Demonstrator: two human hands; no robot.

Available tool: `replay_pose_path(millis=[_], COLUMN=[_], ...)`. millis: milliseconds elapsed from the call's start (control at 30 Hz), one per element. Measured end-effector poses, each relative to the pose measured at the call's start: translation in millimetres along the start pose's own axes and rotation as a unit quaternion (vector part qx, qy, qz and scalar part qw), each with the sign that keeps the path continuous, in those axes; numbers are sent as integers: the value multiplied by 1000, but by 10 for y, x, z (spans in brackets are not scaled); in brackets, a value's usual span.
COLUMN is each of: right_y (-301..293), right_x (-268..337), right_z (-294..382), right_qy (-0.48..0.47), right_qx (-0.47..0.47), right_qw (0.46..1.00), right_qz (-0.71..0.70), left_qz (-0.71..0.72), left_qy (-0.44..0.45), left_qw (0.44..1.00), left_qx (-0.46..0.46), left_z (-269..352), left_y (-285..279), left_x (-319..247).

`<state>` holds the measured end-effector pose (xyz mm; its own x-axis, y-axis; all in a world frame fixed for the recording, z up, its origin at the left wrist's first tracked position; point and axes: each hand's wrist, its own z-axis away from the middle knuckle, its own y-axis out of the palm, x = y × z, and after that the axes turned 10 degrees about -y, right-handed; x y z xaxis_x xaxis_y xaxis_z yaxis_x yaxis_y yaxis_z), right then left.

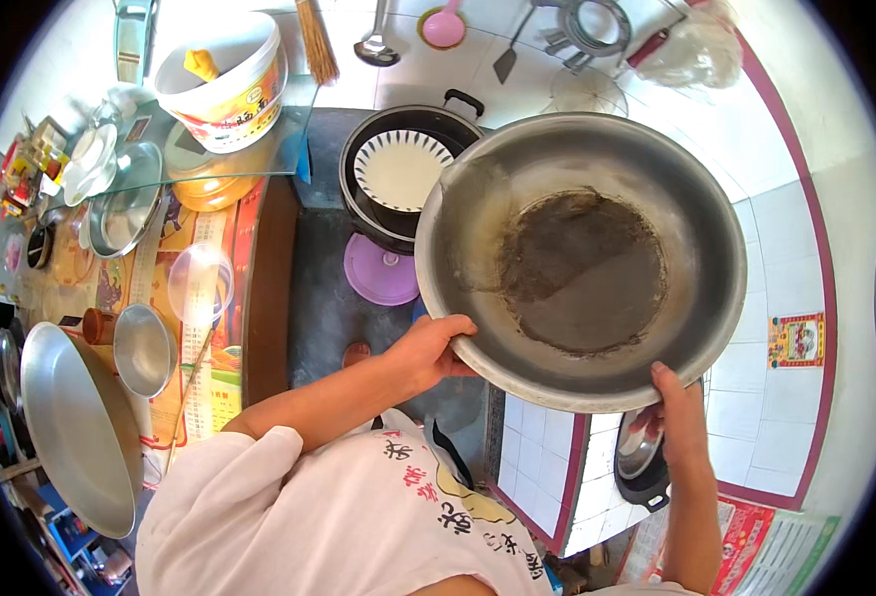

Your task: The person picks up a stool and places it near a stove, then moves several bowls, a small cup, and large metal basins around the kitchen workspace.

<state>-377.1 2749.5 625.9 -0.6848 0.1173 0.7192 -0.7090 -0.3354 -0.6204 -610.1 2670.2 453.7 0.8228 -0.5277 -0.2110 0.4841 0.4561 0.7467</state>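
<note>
A large metal basin (475, 246), its inner bottom darkened by a brown-black round patch, is held up in front of me over the tiled stove counter. My left hand (434, 350) grips the rim at its lower left, thumb over the edge. At the lower right, my right hand (672, 410) holds the same rim, thumb on top and fingers underneath. Behind the basin's left side, a white plate with a blue-dashed edge (400, 167) lies in a dark pot (356, 134). A purple lid (382, 272) is just below that pot.
On the left, a cloth-covered table carries a metal bowl (145, 350), a clear plastic bowl (201, 283) and a white bucket (221, 97) on a glass shelf (289, 141). A large metal basin (80, 432) leans at the table's near end. A ladle (377, 48) and a spatula (506, 63) hang on the tiled wall.
</note>
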Motion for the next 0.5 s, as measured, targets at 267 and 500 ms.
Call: replay_pose_path(millis=[267, 500], right_y=[256, 438], right_x=[1185, 1566], right_z=[-344, -526], right_qy=[-66, -99], right_qx=[-31, -43], right_qw=[985, 972], right_qz=[155, 208], left_qz=[109, 156], left_qy=[-80, -122], left_qw=[990, 973], left_qx=[50, 116], left_z=[-117, -241], left_y=[-97, -166], left_x=[-417, -556])
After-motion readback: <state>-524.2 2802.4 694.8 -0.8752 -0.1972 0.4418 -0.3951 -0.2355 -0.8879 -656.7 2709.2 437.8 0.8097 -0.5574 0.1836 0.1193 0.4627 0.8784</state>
